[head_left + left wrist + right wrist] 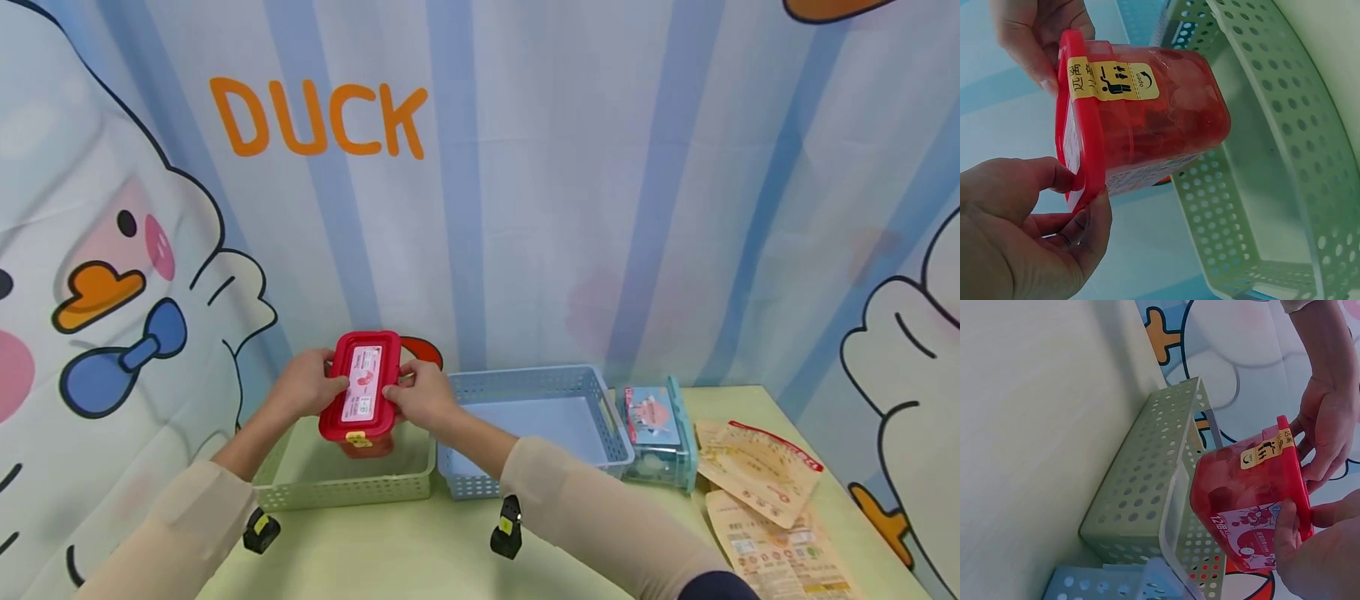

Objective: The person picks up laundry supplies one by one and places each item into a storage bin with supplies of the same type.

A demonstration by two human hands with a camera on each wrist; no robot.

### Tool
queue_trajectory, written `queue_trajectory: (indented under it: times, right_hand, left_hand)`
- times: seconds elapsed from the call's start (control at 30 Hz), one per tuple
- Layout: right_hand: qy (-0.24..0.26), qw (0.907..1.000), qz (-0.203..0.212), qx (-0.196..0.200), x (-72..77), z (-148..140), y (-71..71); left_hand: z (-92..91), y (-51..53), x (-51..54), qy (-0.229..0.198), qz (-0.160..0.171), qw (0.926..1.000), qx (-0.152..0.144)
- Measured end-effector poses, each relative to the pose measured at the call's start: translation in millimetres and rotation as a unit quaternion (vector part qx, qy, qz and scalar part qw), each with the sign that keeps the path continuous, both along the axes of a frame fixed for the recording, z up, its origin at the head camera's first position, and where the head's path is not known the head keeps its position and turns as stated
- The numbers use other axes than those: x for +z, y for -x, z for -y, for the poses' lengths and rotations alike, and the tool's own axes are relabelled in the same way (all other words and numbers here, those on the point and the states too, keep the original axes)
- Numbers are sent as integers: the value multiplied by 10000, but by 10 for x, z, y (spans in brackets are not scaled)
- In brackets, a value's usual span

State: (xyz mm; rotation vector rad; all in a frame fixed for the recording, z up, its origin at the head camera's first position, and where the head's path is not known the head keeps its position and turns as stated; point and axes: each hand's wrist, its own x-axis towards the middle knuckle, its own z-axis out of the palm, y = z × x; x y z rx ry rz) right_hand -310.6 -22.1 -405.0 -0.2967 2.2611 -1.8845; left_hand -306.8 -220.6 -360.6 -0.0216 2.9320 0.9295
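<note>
Here, red-lidded tub [1169, 115], translucent sides [1194, 87], white top label [362, 382], yellow seal [1124, 81]

A blue basket [532, 425] is sitting on the pale green table [405, 554], with a teal box [663, 462] resting just beside it. Two beige packets [761, 471] are lying farther right, partly overlapping, while a blue-striped curtain [540, 167] is hanging behind.

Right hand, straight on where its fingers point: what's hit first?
The red-lidded tub, which the right hand is pinching at its edge. Across the tub, the left hand grips the opposite side and would likely be next, though exact depth is unclear.
</note>
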Motion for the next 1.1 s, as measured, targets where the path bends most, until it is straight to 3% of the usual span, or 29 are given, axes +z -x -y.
queue_trajectory:
  times: [0.4,0.7,1.1]
  right_hand:
    - [327,9986,207,-347,-181,187,-14]
    - [563,9972,489,-114,-232,256,-32]
    - [720,9963,479,-14,-489,305,-36]
  left_hand:
    - [160,14,-150,-36,121,9999,72]
    - [225,14,-279,-56,58,9997,242]
    - [183,1,-491,294,42,9988,381]
